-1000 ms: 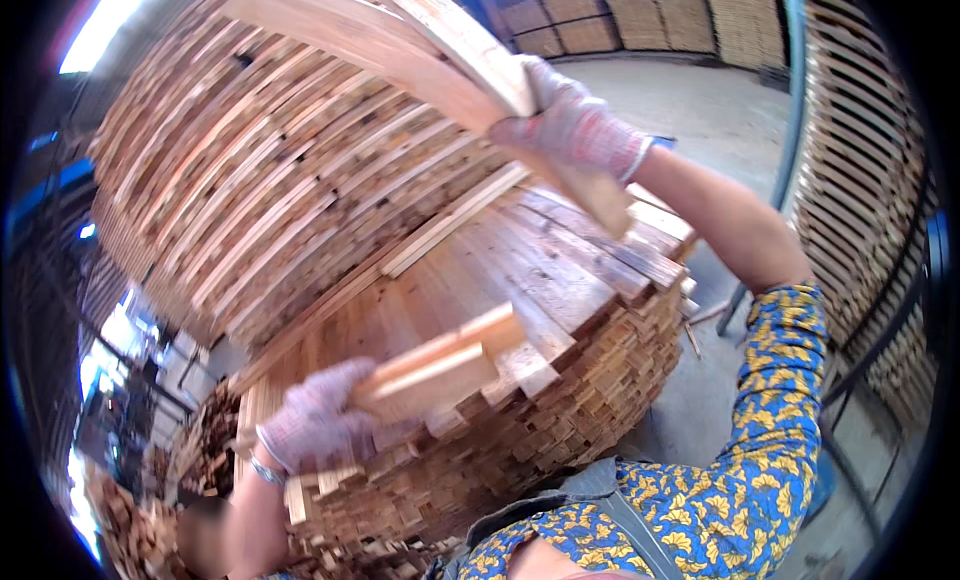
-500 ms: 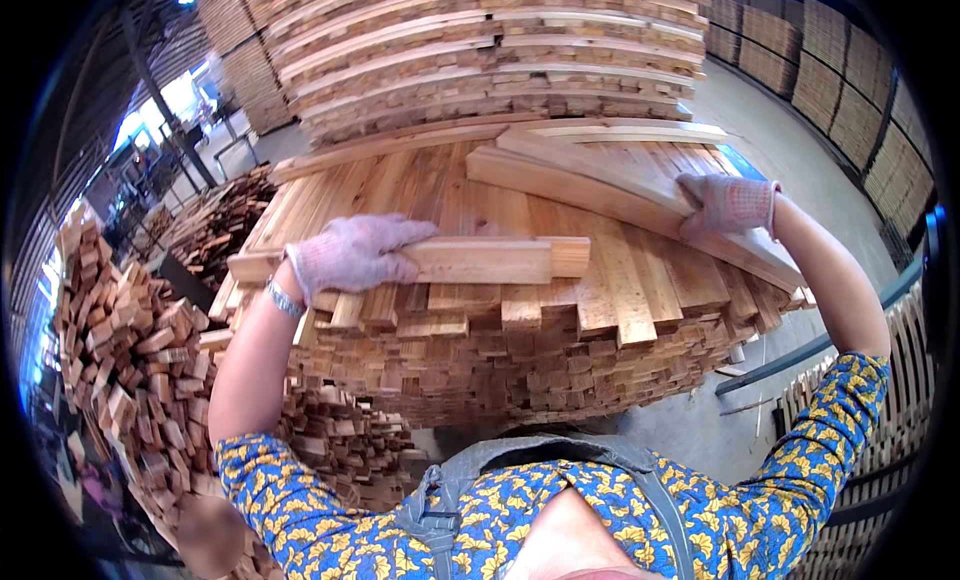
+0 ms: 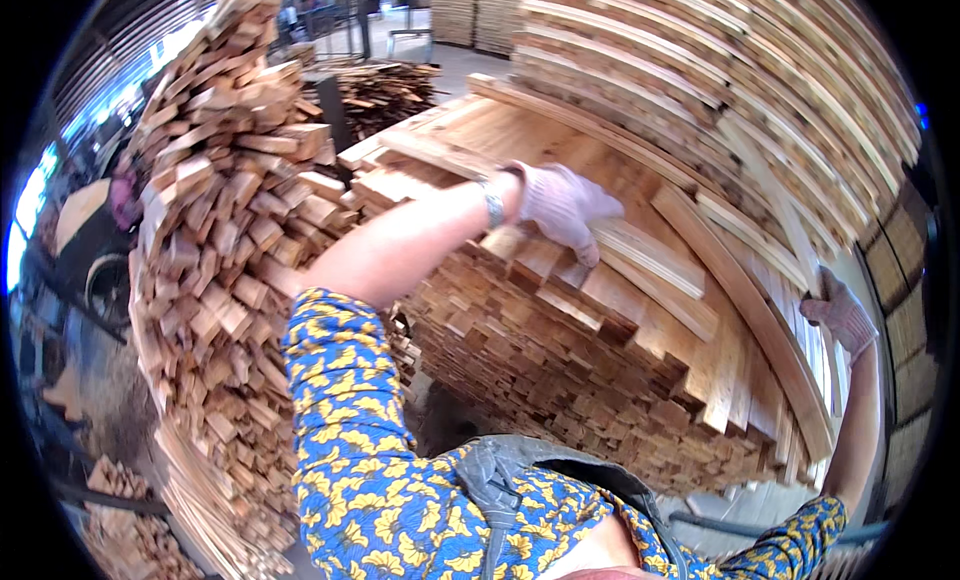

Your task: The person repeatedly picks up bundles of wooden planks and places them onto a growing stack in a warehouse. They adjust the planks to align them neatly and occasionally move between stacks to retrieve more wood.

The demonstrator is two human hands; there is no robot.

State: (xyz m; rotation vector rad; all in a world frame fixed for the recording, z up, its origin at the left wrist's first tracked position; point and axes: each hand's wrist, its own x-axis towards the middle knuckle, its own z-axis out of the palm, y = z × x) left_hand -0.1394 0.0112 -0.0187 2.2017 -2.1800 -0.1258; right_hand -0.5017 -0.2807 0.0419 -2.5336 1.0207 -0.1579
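Observation:
My left hand (image 3: 568,210), in a pale knitted glove, is closed over short wooden boards (image 3: 655,260) lying on the stack, with the thumb along the near side. At the far right, my gloved right hand (image 3: 842,318) grips the near end of a long wooden plank (image 3: 778,205), which slants up and away above the stack. Another long plank (image 3: 745,300) lies across the stack top, left of my right hand. Under these is the stack of wooden strips (image 3: 560,330), its uneven ends facing me.
To the left rises a big heap of short wood offcuts (image 3: 230,250). A tall layered lumber stack (image 3: 690,70) stands behind the work stack. A loose strip (image 3: 590,130) edges the far side. A blue-grey rail (image 3: 720,525) runs at lower right.
The view has turned left. My right hand has raised one long plank off the other, which stays on the stack. My left hand remains at the short boards.

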